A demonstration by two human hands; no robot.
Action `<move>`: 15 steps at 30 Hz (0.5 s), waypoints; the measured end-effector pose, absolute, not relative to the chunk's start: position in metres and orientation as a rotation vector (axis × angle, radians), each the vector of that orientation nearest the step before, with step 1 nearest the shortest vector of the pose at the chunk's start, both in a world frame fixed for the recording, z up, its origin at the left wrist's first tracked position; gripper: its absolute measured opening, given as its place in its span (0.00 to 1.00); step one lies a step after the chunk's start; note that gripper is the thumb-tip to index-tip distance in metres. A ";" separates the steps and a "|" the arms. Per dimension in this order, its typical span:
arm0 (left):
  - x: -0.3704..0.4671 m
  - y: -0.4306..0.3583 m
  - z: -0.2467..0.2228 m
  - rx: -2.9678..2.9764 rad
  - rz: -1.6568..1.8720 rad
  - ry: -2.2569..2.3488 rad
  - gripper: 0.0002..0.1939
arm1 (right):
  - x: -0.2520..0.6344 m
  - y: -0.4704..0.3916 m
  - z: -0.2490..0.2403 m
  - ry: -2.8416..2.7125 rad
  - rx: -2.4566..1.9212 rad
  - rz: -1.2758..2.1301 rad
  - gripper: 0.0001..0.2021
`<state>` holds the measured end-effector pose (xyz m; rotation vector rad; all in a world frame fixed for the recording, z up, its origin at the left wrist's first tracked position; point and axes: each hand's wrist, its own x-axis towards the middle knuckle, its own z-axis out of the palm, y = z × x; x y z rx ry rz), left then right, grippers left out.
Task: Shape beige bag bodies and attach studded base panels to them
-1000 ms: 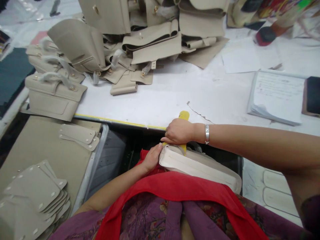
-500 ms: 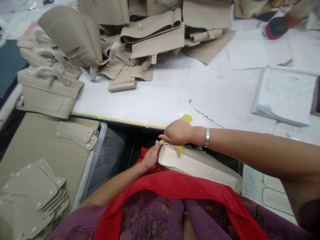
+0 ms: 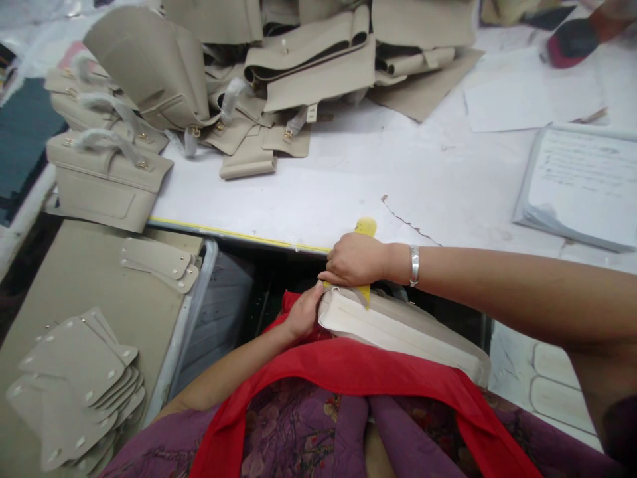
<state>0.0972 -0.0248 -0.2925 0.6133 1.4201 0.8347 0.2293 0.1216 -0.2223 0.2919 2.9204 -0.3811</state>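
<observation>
A beige bag body [image 3: 403,318] with a pale cream side facing me rests across my lap, against the table's front edge. My left hand [image 3: 305,312] is closed on its left corner, thumb up along the edge. Just above that corner, my right hand [image 3: 355,259] is wrapped around a flat yellow tool [image 3: 366,227]. The tool's rounded end sticks out beyond my knuckles, and its pointed end lies against the bag's upper edge. My right fingertips meet my left thumb there; the grip itself is partly hidden.
Beige handbags with wrapped handles [image 3: 104,186] and folded bag parts [image 3: 318,73] are heaped on the white table [image 3: 318,199]. Stacked flat pieces [image 3: 79,365] lie on a board at left. A written notepad [image 3: 582,186] is at right, near a red-and-black object [image 3: 572,43].
The camera view has shifted slightly, so the table items appear a little farther right. My hands keep the same grips, and the yellow tool is tilted slightly differently.
</observation>
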 end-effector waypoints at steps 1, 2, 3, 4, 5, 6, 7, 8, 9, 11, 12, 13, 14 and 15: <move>0.096 -0.024 -0.290 0.663 0.822 1.422 0.25 | 0.229 0.122 -0.222 2.924 0.279 -0.372 0.31; 0.096 -0.023 -0.286 0.721 0.808 1.425 0.25 | 0.230 0.123 -0.221 2.926 0.269 -0.366 0.30; 0.095 -0.022 -0.283 0.778 0.793 1.430 0.24 | 0.230 0.123 -0.221 2.928 0.262 -0.363 0.30; 0.095 -0.020 -0.279 0.822 0.782 1.436 0.23 | 0.230 0.123 -0.221 2.931 0.258 -0.360 0.30; 0.095 -0.019 -0.276 0.854 0.774 1.440 0.23 | 0.231 0.122 -0.222 2.935 0.256 -0.360 0.29; 0.094 -0.018 -0.274 0.873 0.766 1.440 0.22 | 0.232 0.121 -0.222 2.940 0.261 -0.363 0.30; 0.094 -0.018 -0.273 0.885 0.758 1.432 0.22 | 0.233 0.120 -0.223 2.946 0.275 -0.370 0.30; 0.094 -0.018 -0.273 0.893 0.752 1.420 0.22 | 0.234 0.119 -0.224 2.949 0.301 -0.378 0.30; 0.093 -0.017 -0.274 0.903 0.747 1.408 0.23 | 0.236 0.117 -0.224 2.949 0.337 -0.384 0.30; 0.092 -0.017 -0.277 0.936 0.737 1.386 0.23 | 0.238 0.113 -0.225 2.934 0.422 -0.387 0.31; 0.092 -0.017 -0.278 0.954 0.735 1.376 0.23 | 0.239 0.111 -0.226 2.923 0.458 -0.385 0.31; 0.091 -0.017 -0.279 0.966 0.737 1.367 0.23 | 0.240 0.110 -0.226 2.914 0.483 -0.385 0.31; 0.091 -0.017 -0.280 0.970 0.741 1.359 0.22 | 0.241 0.108 -0.226 2.910 0.498 -0.386 0.31; 0.091 -0.017 -0.280 0.962 0.745 1.351 0.22 | 0.242 0.107 -0.227 2.909 0.505 -0.390 0.31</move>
